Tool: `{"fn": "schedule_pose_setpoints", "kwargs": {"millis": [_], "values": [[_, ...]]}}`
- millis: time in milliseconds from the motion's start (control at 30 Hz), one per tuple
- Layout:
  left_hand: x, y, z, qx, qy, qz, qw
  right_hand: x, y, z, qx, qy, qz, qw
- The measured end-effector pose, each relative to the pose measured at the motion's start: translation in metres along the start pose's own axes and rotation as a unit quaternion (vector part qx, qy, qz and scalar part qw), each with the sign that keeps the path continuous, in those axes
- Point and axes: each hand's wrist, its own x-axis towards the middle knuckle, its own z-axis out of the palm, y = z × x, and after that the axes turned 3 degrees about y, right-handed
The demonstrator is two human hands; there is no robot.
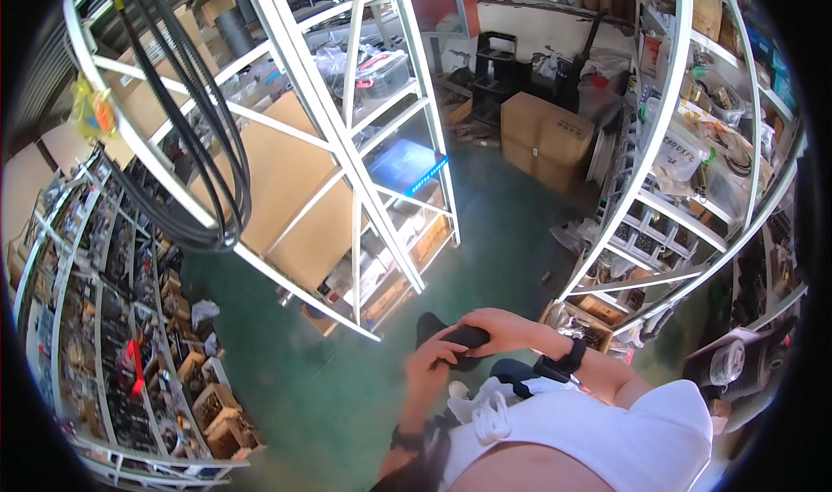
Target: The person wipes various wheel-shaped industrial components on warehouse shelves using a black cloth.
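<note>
Both my hands meet in front of my body, low in the head view. A small dark rounded object (468, 337) sits between them, its exact kind too hard to make out. My right hand (503, 328) is closed around its far and right side. From the left, my left hand (432, 356) comes up with bent fingers pressed on the object's near end. A black band (574, 354) circles my right wrist. Beneath the hands, a dark shoe (429, 325) shows against the green floor (321, 397).
A white metal rack (347, 158) with large cardboard sheets stands ahead to the left, black cable loops (227, 223) hanging on it. Parts shelves (113, 319) line the far left. Another loaded rack (663, 145) rises at right. A cardboard box (544, 136) rests on the floor behind.
</note>
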Motion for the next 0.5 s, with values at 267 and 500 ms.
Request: {"fn": "schedule_pose_setpoints", "kwargs": {"millis": [267, 500], "values": [[0.043, -0.042, 0.004, 0.07, -0.088, 0.02, 0.993, -0.005, 0.044, -0.011, -0.023, 0.161, 0.081, 0.983], [0.105, -0.078, 0.032, 0.102, -0.026, -0.042, 0.994, 0.028, 0.099, -0.056, -0.044, 0.261, 0.139, 0.954]]}}
